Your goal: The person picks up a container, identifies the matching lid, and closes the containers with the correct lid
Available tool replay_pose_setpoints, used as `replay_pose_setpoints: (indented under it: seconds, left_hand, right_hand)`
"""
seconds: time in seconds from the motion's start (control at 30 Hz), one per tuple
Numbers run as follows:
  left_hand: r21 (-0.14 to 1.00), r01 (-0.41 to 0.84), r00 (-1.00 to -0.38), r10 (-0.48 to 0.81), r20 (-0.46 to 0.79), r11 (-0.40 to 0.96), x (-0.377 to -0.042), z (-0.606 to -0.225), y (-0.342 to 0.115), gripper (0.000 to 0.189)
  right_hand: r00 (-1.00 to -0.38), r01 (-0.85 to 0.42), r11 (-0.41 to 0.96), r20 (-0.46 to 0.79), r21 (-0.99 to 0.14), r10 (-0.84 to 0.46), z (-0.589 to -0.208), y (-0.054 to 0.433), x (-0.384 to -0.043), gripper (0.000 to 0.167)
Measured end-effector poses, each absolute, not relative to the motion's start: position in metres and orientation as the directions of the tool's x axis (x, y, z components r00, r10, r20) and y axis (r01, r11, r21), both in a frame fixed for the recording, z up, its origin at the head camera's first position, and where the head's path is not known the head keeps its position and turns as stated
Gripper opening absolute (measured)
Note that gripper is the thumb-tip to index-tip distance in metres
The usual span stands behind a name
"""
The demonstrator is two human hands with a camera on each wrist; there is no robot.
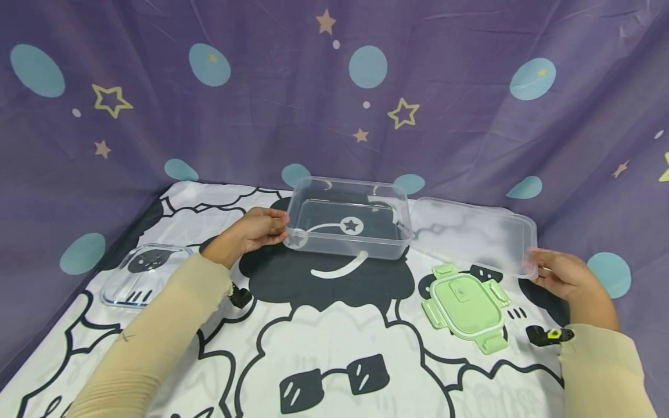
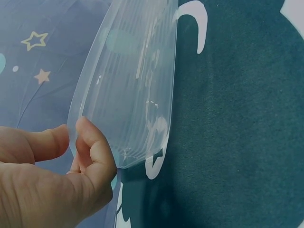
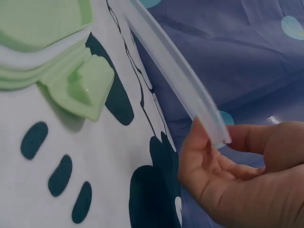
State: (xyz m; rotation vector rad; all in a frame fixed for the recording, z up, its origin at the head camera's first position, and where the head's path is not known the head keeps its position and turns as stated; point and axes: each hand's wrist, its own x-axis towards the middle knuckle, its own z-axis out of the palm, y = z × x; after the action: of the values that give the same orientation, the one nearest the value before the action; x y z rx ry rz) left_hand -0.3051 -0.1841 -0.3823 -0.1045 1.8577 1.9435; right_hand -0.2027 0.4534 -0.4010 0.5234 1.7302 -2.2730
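My left hand (image 1: pixel 259 227) pinches the left end of a clear plastic box (image 1: pixel 334 247), thumb on one side of the rim and index finger on the other. In the left wrist view the box (image 2: pixel 128 90) is seen from its end, close over the dark print of the cloth. At the right, my right hand (image 1: pixel 561 273) holds a frosted clear lid (image 1: pixel 470 232) by its near right corner. Seen from the right wrist, the lid (image 3: pixel 180 78) is edge-on and tilted, between thumb and fingers. Its left edge lies beside the box's right end.
A green lid with side clips (image 1: pixel 467 307) lies on the cloth, just in front of the frosted lid. Toward the left, a clear glass dish (image 1: pixel 141 276) sits partly behind my left forearm. A purple curtain (image 1: pixel 292 104) hangs behind the table with the printed cloth (image 1: pixel 334 331).
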Motion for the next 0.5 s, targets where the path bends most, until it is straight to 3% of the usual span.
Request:
replay_pose_setpoints:
  seconds: [0.13,0.27,0.37,0.5]
  left_hand:
    - [0.931,-0.366,-0.897,0.264,-0.354,0.007,-0.3054,-0.382,-0.1844,0.013]
    - [0.932,-0.364,-0.897,0.265,-0.353,0.01,-0.3056,-0.3818,-0.1842,0.011]
    - [0.932,-0.362,-0.898,0.264,-0.352,0.012,-0.3059,-0.3819,-0.184,0.011]
    - [0.932,-0.361,-0.898,0.263,-0.352,0.012,-0.3068,-0.3824,-0.1837,0.013]
  right_hand:
    - [-0.924,0.362,-0.503,-0.375,-0.785,-0.081,-0.403,0.4562,-0.203,0.031]
    - [-0.921,0.373,-0.704,-0.334,-0.604,-0.202,-0.4043,0.4599,-0.2031,0.034]
    - [-0.918,0.385,-0.766,-0.299,-0.514,-0.26,-0.4026,0.4609,-0.2038,0.035]
    - [-0.924,0.376,-0.782,-0.266,-0.497,-0.275,-0.3969,0.4599,-0.2044,0.037]
